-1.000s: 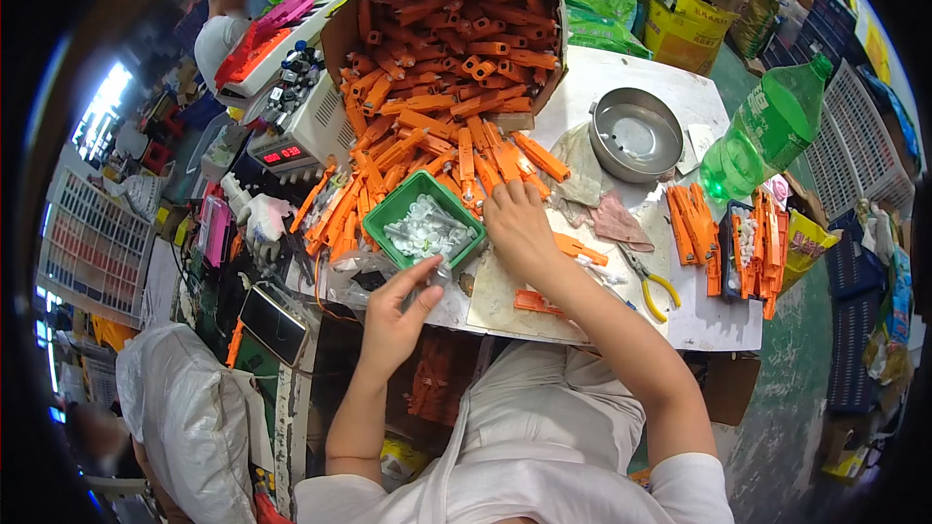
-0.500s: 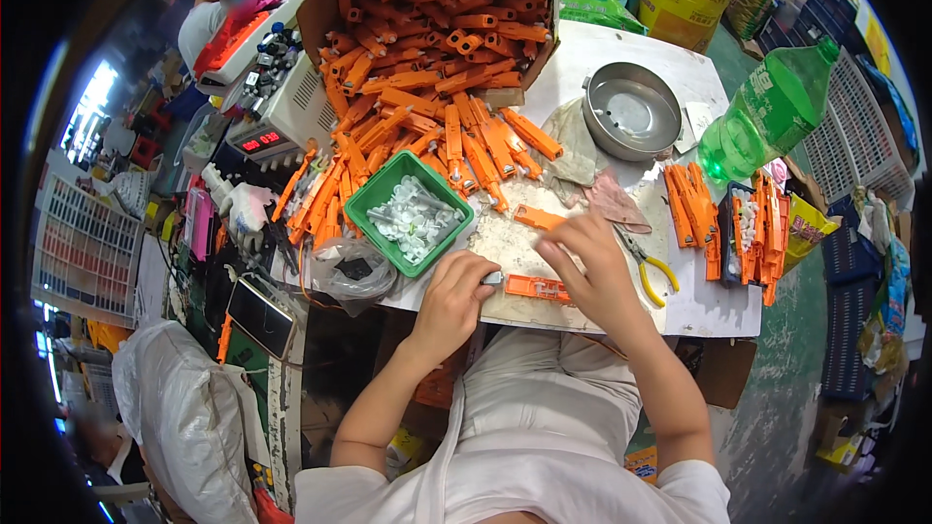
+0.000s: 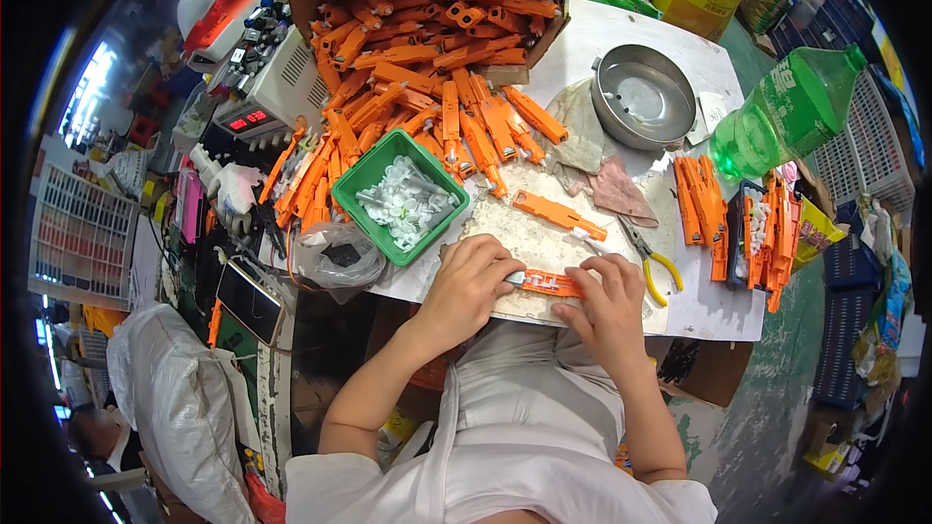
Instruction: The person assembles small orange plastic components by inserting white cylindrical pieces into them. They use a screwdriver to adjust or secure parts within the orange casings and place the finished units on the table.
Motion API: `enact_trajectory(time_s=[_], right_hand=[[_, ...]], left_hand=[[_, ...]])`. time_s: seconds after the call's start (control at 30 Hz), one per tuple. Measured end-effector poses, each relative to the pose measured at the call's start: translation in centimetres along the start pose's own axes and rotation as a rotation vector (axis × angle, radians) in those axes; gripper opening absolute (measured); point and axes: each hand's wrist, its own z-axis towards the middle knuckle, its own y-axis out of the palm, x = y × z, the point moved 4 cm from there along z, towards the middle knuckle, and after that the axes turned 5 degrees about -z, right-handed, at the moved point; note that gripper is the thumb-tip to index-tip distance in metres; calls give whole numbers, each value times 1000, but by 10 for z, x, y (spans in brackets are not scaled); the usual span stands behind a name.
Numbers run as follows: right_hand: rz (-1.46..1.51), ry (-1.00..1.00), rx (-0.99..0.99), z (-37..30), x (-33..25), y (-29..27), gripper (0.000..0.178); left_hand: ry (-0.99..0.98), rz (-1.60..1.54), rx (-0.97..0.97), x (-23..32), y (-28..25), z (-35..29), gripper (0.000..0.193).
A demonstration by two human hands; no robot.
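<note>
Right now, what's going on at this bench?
A person's left hand holds a small pale piece at the left end of an orange shell; the right hand has the shell's right end. Whether the piece is seated, I can't tell. Another orange part lies just beyond. The green bin of whitish bits stands past the left hand, the orange pile behind it. Pliers lie unused to the right.

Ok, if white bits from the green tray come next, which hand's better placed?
Left hand, probably: it's closer to the green tray. The right hand is farther off, at the orange piece's right end.
</note>
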Motion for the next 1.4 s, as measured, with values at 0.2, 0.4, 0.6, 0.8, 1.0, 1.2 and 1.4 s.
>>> enact_trajectory(time_s=[0.2,0.4,0.6,0.8,1.0,1.2,1.4], right_hand=[[-19,-16,26,3,3,14,36],[12,-22,11,4,7,9,32],[110,-25,-46,13,15,-3,30],[-175,125,77,31,42,-13,24],[-85,194,-43,25,51,-10,18],[-80,204,-78,19,54,-15,19],[44,321,-68,18,55,-14,18]], left_hand=[[20,88,22,9,-6,2,28],[32,33,80,-3,-3,1,23],[-31,-64,135,-4,12,-9,21],[-21,-107,149,-3,10,-8,22],[7,-76,179,-4,12,-10,25],[26,-67,170,-4,13,-9,26],[21,-63,182,-1,14,-10,27]])
